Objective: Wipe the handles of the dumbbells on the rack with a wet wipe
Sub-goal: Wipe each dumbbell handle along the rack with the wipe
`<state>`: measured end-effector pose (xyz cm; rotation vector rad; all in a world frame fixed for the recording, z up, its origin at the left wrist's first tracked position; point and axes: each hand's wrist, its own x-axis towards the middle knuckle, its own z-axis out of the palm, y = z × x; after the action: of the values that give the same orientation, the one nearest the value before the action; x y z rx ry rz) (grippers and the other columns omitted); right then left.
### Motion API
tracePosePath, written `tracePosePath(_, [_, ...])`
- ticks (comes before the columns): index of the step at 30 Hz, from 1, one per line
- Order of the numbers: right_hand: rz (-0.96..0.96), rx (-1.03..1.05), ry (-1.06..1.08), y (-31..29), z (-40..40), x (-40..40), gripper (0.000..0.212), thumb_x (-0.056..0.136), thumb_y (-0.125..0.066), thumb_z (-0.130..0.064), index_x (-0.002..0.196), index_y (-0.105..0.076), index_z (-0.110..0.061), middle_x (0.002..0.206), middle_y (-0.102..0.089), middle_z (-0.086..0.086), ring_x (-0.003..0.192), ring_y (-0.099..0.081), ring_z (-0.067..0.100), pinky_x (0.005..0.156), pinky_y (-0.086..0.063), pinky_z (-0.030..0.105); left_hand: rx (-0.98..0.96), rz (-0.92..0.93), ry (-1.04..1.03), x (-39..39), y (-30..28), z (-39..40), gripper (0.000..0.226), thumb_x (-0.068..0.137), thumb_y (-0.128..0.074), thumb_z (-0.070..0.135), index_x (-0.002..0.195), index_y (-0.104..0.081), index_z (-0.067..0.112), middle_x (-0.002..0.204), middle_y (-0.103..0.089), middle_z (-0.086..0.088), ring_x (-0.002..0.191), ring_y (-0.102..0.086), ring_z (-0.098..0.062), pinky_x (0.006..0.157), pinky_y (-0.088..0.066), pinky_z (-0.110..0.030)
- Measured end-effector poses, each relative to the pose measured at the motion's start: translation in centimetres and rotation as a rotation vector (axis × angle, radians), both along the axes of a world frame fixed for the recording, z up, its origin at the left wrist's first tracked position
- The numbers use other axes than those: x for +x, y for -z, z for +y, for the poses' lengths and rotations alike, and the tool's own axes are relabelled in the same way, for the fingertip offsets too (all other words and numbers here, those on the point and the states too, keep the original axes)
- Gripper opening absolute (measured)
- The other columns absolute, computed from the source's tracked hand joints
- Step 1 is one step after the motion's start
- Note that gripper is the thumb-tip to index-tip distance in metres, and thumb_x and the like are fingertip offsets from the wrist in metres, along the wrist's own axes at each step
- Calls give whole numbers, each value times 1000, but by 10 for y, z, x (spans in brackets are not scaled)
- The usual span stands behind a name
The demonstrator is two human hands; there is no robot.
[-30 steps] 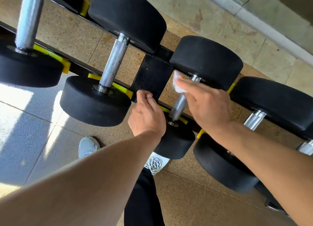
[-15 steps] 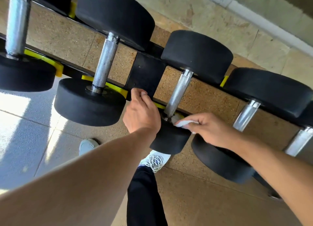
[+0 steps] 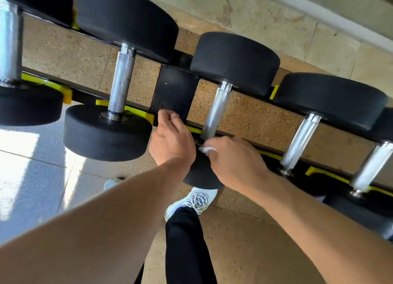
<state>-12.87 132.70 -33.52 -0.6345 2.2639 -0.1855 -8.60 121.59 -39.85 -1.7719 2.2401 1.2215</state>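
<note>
No brand, label or writing can be read on any dumbbell or on the rack (image 3: 174, 90); the black rubber heads and the black plate between the rails are plain, and the yellow cradles (image 3: 131, 110) carry no marks that can be made out. The left hand (image 3: 170, 139) reaches to the lower edge of that black plate, its fingers curled over the edge and its thumb tucked beside them, so it grips the rack rather than any dumbbell. The right hand (image 3: 236, 162) sits just beside it, at the near end of the middle dumbbell's handle (image 3: 217, 111), with fingers curled in and pinching the wet wipe (image 3: 207, 150), of which only a small white fold shows between the fingers. The wipe lies at the bottom of the knurled steel handle, where it meets the near black head (image 3: 202, 177); whether the wipe wraps right round the bar cannot be told, since the hand covers that spot. The rest of the handle above is bare and shining. To the left stands a larger dumbbell (image 3: 121, 81) with its own steel handle, and to the right two more handles (image 3: 299, 143) slant down, the farthest one blurred. Below, a white laced shoe (image 3: 195, 200) and a dark trouser leg (image 3: 187, 247) stand on the speckled floor (image 3: 244, 251).
</note>
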Motion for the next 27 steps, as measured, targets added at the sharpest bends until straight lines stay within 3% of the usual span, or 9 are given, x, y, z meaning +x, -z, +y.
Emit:
tracePosePath(2, [-228, -82, 91, -3, 6, -25, 25, 103, -53, -23, 119, -71, -28, 82, -69, -7, 57, -54, -5, 51, -36, 22, -4, 6, 1, 0, 0, 1, 24, 104, -35, 33, 108, -57, 25, 101, -70, -8, 91, -58, -36, 70, -29, -35])
tracePosePath(4, [-234, -157, 213, 0, 13, -52, 27, 104, -53, -24, 128, -66, -22, 72, -62, -10, 43, -54, -5, 45, -39, 14, -1, 13, -5, -1, 1, 1, 23, 104, -35, 32, 107, -57, 25, 100, -69, -7, 85, -54, -33, 69, -28, -34])
tracePosePath(10, [-132, -77, -10, 17, 13, -27, 26, 103, -52, -26, 120, -69, -34, 90, -70, -11, 58, -54, 2, 53, -36, 21, 7, 16, -3, 0, 1, 0, 24, 105, -35, 31, 108, -58, 24, 99, -69, -6, 78, -44, -23, 69, -27, -33])
tracePosePath(13, [-81, -118, -56, 10, 19, -13, 27, 103, -49, -28, 123, -67, -33, 103, -72, -12, 89, -66, 9, 68, -43, 26, -1, 16, 16, -1, 1, 0, 25, 105, -35, 31, 107, -59, 24, 95, -66, -3, 79, -45, -23, 69, -27, -32])
tracePosePath(16, [-300, -201, 88, 2, 30, -26, 22, 102, -53, -25, 114, -72, -29, 80, -69, -24, 69, -64, -6, 60, -41, 16, 9, 0, 31, -2, 0, 0, 24, 105, -35, 31, 107, -58, 25, 87, -57, 4, 77, -43, -21, 69, -27, -32])
tracePosePath(19, [-287, -197, 397, 3, 38, -44, 24, 103, -54, -26, 123, -67, -29, 85, -74, -6, 61, -72, 14, 61, -50, 31, 16, -3, 41, -2, 1, -1, 24, 105, -35, 30, 105, -58, 26, 84, -58, 4, 76, -46, -24, 69, -30, -33])
tracePosePath(22, [-105, -300, 1034, 17, 24, -59, 27, 104, -52, -26, 130, -62, -26, 107, -72, 3, 63, -74, 17, 50, -45, 24, 11, -25, 138, -3, 0, -2, 23, 105, -32, 30, 105, -56, 27, 76, -54, 7, 71, -46, -22, 66, -30, -33])
tracePosePath(25, [-251, -393, 1576, 23, -20, -75, 8, 103, -54, -25, 106, -61, -22, 90, -69, -1, 54, -68, 8, 41, -37, 16, -10, -40, 328, -5, -4, -5, 21, 106, -31, 31, 103, -52, 28, 69, -48, 11, 64, -43, -20, 64, -29, -33])
tracePosePath(27, [-315, -405, 1665, 25, -43, -77, 12, 102, -53, -20, 97, -62, -16, 80, -65, 1, 52, -59, 8, 43, -35, 17, -17, -38, 398, -6, -4, -7, 20, 106, -31, 31, 101, -50, 30, 66, -47, 14, 66, -44, -21, 64, -30, -33])
